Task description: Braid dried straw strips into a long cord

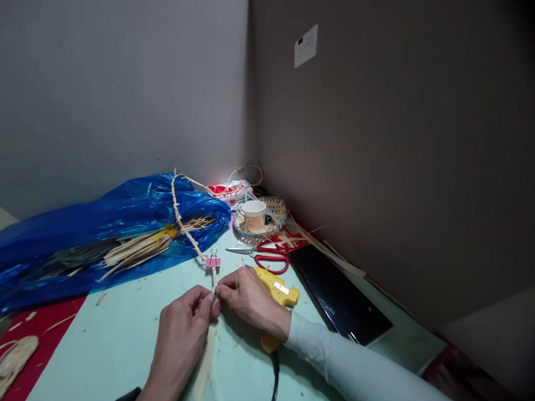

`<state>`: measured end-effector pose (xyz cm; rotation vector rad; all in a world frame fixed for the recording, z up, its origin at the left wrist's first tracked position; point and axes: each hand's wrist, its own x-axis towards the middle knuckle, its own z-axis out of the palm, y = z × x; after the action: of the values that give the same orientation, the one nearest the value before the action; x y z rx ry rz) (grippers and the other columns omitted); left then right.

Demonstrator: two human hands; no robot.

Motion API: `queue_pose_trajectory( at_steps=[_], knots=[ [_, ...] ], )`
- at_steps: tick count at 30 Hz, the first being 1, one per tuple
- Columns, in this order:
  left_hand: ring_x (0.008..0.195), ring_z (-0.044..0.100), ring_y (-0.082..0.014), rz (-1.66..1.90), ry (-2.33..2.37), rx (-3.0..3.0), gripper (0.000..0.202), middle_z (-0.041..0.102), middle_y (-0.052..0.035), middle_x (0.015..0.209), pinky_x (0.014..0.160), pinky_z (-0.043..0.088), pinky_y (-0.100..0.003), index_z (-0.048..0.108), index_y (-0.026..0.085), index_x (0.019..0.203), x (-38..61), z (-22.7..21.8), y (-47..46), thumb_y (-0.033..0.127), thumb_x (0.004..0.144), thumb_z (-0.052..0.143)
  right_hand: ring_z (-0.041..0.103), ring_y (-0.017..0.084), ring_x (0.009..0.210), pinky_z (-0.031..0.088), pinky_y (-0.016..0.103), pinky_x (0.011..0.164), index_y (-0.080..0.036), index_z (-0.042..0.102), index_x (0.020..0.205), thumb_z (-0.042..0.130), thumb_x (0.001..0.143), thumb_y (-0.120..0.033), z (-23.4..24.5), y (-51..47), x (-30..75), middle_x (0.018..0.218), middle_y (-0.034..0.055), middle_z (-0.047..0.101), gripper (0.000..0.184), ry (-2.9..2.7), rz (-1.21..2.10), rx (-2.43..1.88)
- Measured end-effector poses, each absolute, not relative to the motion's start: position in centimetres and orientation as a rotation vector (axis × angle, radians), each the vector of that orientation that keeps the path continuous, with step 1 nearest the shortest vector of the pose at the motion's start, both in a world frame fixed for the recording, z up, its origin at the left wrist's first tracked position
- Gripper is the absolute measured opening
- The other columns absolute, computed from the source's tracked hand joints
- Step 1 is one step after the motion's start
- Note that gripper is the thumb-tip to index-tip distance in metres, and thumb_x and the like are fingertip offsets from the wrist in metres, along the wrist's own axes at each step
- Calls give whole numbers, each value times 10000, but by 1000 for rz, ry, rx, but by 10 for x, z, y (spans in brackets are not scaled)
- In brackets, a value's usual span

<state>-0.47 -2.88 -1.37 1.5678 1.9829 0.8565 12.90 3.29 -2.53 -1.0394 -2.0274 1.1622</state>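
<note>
Both my hands meet at a pale braided cord of plant fibre (188, 234), just below a pink binder clip (213, 262). Thumb and fingers of my left hand (184, 322) pinch the cord from the left. From the other side my right hand (251, 299) pinches the same cord, its fingertips close to the left ones. Below the hands, loose flat strands (207, 368) trail toward me, blurred. Beyond the clip the finished braid curves up over a blue bag. A yellow glue gun (278, 287) lies partly hidden under my right wrist.
Red-handled scissors (272, 263) lie beyond my right hand, beside a black tablet-like slab (338, 292). A woven basket (277, 212) holds a paper cup (254, 215). The blue plastic bag (130, 200) with a fibre bundle (141, 247) lies at left. Walls close off the back and right.
</note>
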Motion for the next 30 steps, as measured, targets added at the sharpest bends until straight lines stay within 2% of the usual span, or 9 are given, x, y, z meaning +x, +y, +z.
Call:
queue_pose_trajectory(
  at_steps=[5, 10, 14, 18, 20, 22, 24, 26, 30],
  knots=[
    [495, 551, -214, 997, 2061, 1697, 184, 646, -22, 538, 555, 314, -284, 585, 256, 599, 9, -24, -34, 312, 768, 542, 400, 80, 500, 261, 212, 496, -145, 518, 514, 479, 797, -178, -32, 37, 130, 475, -36, 461, 288, -1972, 1369, -984],
    [575, 629, -276, 982, 2060, 1875, 172, 714, -110, 644, 598, 338, -316, 681, 232, 706, 15, -34, -40, 269, 783, 531, 385, 79, 507, 269, 209, 495, -144, 517, 552, 484, 810, -216, -36, 39, 129, 498, -41, 446, 271, -1916, 1513, -969],
    [594, 625, -270, 917, 2085, 1944, 163, 712, -97, 639, 588, 332, -310, 701, 252, 669, 14, -31, -45, 262, 759, 565, 333, 71, 520, 227, 217, 488, -141, 461, 495, 508, 745, -140, -34, 39, 129, 490, -54, 374, 254, -1936, 1438, -1089],
    [685, 630, -266, 906, 2082, 1738, 227, 725, -67, 713, 646, 376, -308, 698, 247, 621, -4, -14, -35, 364, 757, 558, 366, 79, 527, 251, 215, 502, -126, 585, 533, 492, 734, -114, -30, 39, 131, 484, -48, 410, 222, -1958, 1381, -1087],
    [675, 624, -251, 955, 2069, 1501, 241, 719, -53, 717, 667, 402, -311, 713, 229, 703, -15, -9, -25, 405, 749, 555, 406, 89, 536, 285, 212, 520, -126, 654, 593, 475, 748, -107, -29, 38, 131, 497, -36, 469, 237, -1950, 1398, -1066],
    [683, 617, -240, 996, 1891, 1354, 264, 705, -38, 721, 679, 432, -310, 711, 208, 815, -21, -10, -16, 431, 710, 617, 416, 95, 542, 301, 212, 525, -127, 669, 616, 480, 774, -123, -30, 37, 131, 512, -28, 496, 246, -1930, 1426, -1052],
    [692, 609, -209, 1019, 1615, 1235, 252, 678, -24, 702, 665, 447, -283, 680, 188, 794, -21, -16, -9, 415, 684, 676, 433, 96, 547, 311, 207, 528, -123, 663, 628, 480, 809, -147, -32, 37, 131, 539, -17, 532, 259, -1906, 1475, -1020],
    [574, 547, -133, 1011, 1384, 1104, 247, 617, 6, 619, 559, 411, -221, 631, 171, 722, -17, -25, -6, 405, 690, 703, 464, 96, 561, 321, 200, 534, -120, 652, 642, 467, 833, -150, -34, 38, 130, 581, -3, 582, 267, -1911, 1492, -1004],
    [380, 250, -5, 999, 1264, 901, 364, 567, 36, 549, 385, 155, -149, 573, 149, 697, -11, -36, -3, 458, 646, 758, 495, 97, 595, 322, 197, 553, -122, 645, 662, 479, 841, -143, -32, 39, 132, 641, 10, 641, 245, -2037, 1378, -1052]
  ],
)
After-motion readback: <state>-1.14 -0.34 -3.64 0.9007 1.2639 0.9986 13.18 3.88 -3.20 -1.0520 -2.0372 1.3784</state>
